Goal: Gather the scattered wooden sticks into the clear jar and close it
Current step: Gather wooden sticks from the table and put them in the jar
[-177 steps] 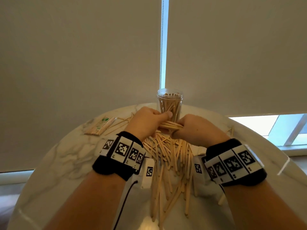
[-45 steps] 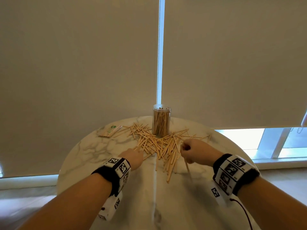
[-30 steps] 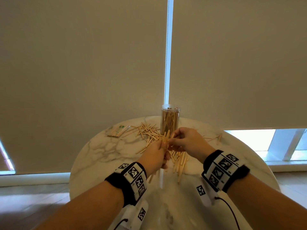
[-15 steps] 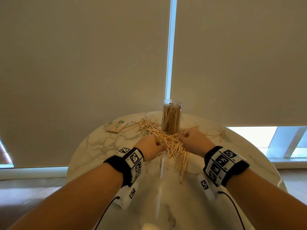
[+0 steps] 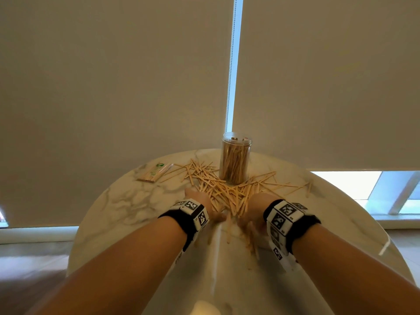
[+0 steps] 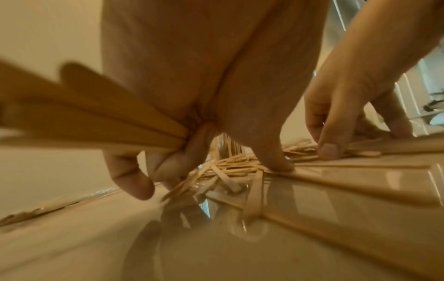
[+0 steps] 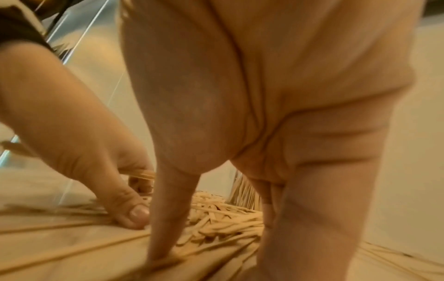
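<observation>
In front of the clear jar (image 5: 235, 159), the left hand (image 6: 192, 98) clutches a bundle of wooden sticks (image 6: 91, 123) (blurred); the right hand (image 7: 240, 114) presses straight fingers on the scattered pile (image 5: 227, 192).

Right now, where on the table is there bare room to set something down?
Bare marble left of the left hand, below the packet, and along the table edge right of the right hand. Crowded: sticks around the jar.
</observation>
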